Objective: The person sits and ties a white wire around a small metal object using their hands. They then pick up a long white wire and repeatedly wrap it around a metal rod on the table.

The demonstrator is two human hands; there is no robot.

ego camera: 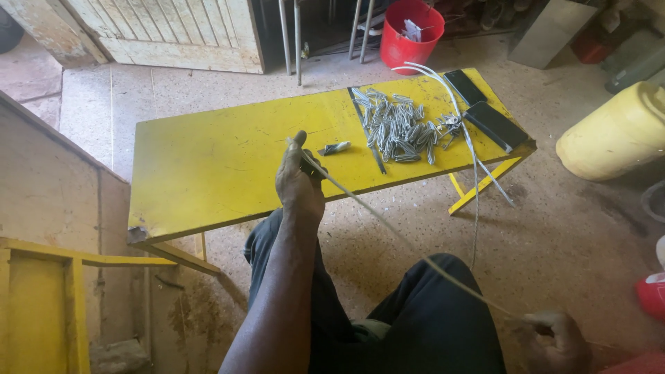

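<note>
Right now the left hand (pixel 299 181) is gripping a dark tool at the near edge of the yellow bench (pixel 208 166), while the right hand (pixel 552 337), low by the knee, is clenching around the pale strip (pixel 409 244) that is stretching taut between both hands. Beyond the left hand a small bent clip (pixel 334 147) is lying alone; farther right a heap of metal clips (pixel 400 127) is crowding the bench's far end. Bare yellow surface is lying open leftward.
</note>
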